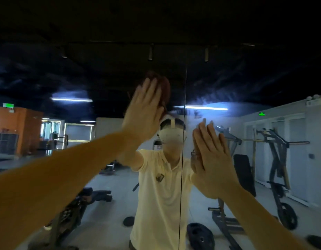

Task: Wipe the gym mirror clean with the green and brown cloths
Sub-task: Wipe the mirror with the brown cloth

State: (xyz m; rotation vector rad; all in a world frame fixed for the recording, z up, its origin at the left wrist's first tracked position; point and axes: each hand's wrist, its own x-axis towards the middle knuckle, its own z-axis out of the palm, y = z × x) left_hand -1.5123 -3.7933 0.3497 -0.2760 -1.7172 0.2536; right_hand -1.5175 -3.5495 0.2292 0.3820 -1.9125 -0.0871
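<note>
Two hands on mirror point(264, 78), fingers straight, pointing up: left hand point(144, 112) high, pressing one bunched brown cloth point(164, 87), long axis upright; right hand point(213, 159) lower, beside seam point(182, 159).

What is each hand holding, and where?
Left hand presses the brown cloth, over its lower part, onto the mirror; under the right hand, cannot tell.

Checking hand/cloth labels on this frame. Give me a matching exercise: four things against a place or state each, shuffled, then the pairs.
Things:
1. left hand
2. right hand
3. brown cloth
4. mirror seam

Places/states:
A. thin vertical line between the two hands
B. fingers straight, lower, right of the seam
C. raised higher, left of the seam
D. pressed under a palm, edge showing past the fingertips

Pairs: 1-C, 2-B, 3-D, 4-A
</note>
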